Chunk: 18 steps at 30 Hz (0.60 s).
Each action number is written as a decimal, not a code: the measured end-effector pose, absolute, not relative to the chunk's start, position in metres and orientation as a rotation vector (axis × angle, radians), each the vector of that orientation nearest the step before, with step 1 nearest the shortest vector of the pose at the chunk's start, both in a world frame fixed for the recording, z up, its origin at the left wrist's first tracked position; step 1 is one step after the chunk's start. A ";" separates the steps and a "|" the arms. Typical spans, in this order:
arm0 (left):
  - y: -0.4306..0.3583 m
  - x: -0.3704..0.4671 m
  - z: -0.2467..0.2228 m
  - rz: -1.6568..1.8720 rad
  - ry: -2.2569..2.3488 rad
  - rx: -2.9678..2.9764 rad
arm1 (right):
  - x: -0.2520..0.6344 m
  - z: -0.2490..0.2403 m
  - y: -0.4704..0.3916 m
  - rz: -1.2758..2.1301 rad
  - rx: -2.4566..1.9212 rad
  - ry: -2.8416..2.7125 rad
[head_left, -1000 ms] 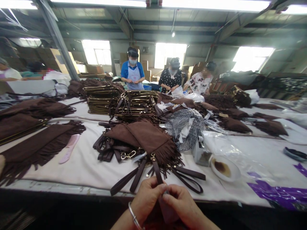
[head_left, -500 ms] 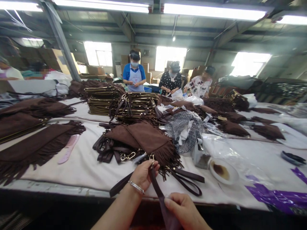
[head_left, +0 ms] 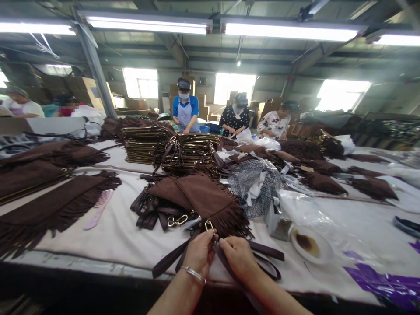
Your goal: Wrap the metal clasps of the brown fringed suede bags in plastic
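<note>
Brown strap (head_left: 227,266): between your hands at the table's (head_left: 183,286) front edge, trailing toward you.
Left hand (head_left: 201,250): pinching the strap's end at the gold clasp (head_left: 209,226).
Right hand (head_left: 239,258): closed around the strap; half a second ago lower, now beside your left.
Fringed pouch (head_left: 210,199): just beyond your fingers.
Tan tag (head_left: 307,169): too small to read.

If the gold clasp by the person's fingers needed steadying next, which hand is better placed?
Probably the left hand: its fingertips are right at the lower end of the gold clasp. The right hand sits a little farther off, closed on the dark strap.
</note>
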<state>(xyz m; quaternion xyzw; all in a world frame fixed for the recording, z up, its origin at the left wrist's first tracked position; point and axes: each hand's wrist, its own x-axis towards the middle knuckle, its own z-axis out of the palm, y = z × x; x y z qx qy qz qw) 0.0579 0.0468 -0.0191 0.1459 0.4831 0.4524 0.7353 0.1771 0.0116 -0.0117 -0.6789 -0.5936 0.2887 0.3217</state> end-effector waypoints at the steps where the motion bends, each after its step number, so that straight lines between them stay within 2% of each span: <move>1: 0.047 0.058 -0.020 0.997 1.057 0.322 | 0.177 -0.010 0.014 0.751 -1.786 -1.561; 12: 0.053 0.052 -0.021 0.983 1.030 0.312 | 0.173 -0.013 0.053 0.731 -1.863 -1.535; 18: 0.074 0.045 -0.028 1.097 1.075 0.355 | 0.169 -0.019 0.052 0.735 -1.876 -1.550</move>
